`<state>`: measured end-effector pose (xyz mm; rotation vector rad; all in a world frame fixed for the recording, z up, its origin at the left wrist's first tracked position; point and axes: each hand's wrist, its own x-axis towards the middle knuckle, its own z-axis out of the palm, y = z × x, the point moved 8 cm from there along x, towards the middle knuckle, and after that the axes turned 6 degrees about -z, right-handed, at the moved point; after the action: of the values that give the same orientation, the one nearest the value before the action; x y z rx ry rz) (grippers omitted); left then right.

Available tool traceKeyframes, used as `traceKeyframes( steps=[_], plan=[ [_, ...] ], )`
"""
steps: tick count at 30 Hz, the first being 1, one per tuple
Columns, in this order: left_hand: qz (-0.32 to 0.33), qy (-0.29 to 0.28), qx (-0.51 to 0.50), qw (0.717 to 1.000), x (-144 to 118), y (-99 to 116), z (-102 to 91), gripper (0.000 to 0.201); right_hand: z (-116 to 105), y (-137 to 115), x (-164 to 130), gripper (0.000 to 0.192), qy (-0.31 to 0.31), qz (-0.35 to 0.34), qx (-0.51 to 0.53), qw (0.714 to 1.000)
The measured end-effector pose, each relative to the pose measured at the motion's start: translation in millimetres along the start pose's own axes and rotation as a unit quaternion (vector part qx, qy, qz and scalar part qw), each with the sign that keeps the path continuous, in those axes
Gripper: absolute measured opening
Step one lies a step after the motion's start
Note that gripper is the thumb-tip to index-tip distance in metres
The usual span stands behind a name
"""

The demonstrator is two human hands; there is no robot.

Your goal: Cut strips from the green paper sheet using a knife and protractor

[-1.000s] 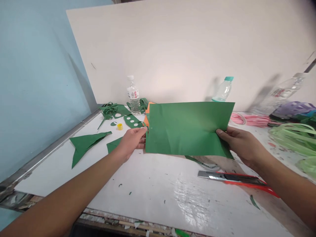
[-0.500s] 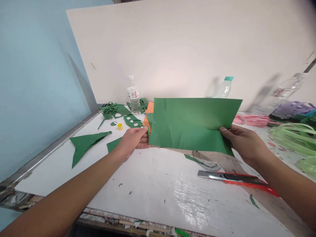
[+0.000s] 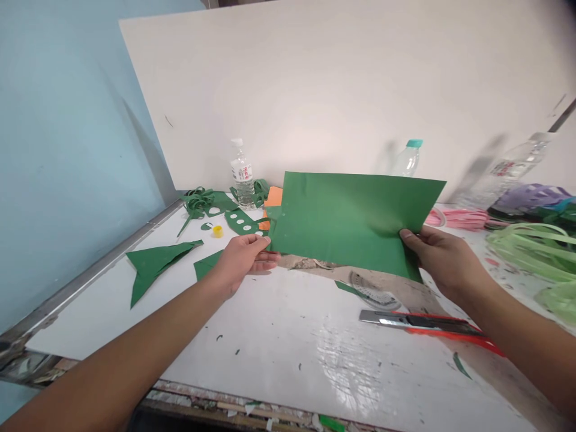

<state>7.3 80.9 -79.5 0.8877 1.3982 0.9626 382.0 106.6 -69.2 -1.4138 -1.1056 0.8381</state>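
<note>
A green sheet of paper (image 3: 346, 219) is held up above the white table, slightly bent, spread between my two hands. My left hand (image 3: 247, 255) pinches its lower left corner between thumb and fingers. At the right edge, my right hand (image 3: 436, 255) grips it with the thumb on the near face; the other fingers are partly hidden behind it. Below the sheet lie a clear protractor (image 3: 375, 292) and a utility knife (image 3: 418, 322) with a red handle part under my right forearm. Orange paper (image 3: 274, 197) shows behind the sheet's left edge.
Green paper offcuts (image 3: 155, 264) and a yellow cap (image 3: 218, 231) lie at the left. A water bottle (image 3: 243, 177) stands by the white board, with two more bottles farther right. Pink strips (image 3: 468, 218) and pale green strips (image 3: 531, 252) lie at the right.
The green sheet has tilted, its left side and lower edge rising a little, so more of the table beneath shows. Both hands keep hold of it and have barely moved.
</note>
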Motion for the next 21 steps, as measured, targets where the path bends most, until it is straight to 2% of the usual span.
traceKeyframes(
  steps=[9, 21],
  plan=[
    [0.011, 0.014, -0.009, 1.0, 6, -1, -9.0, 0.023, -8, 3, 7, 0.015, 0.024, -0.031, -0.004, 0.999],
    [0.074, -0.028, 0.091, 0.993, 3, 8, -1.8, 0.03, -15, -3, 15, 0.015, 0.031, -0.071, -0.016, 0.997]
  ],
)
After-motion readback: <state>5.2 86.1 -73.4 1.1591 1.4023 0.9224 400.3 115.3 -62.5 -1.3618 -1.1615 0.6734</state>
